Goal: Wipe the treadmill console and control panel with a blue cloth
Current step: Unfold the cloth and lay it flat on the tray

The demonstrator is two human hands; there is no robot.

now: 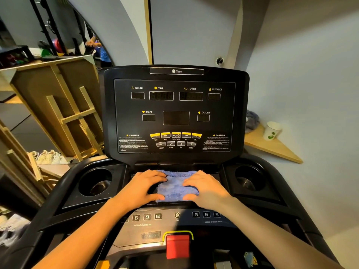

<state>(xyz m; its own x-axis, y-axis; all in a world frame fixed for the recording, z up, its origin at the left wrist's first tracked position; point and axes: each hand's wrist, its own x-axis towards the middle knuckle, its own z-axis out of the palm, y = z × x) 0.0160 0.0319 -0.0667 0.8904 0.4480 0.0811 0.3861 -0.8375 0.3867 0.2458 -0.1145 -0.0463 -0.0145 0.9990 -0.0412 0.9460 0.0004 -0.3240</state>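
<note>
head view: blue cloth (177, 186) is pressed flat on the tray just below the console (174, 113) by left hand (144, 186) and right hand (206, 188), fingers extended, and should be swept with even pressure across edges.

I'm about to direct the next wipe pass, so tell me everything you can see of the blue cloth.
The blue cloth looks like soft, fluffy terry or microfibre, light blue, bunched into a rough rectangle with a fuzzy far edge. It lies flat on the black ledge just below the upright display panel, between the two cup holders. The left hand and right hand press on its sides; its middle shows between them.
</note>
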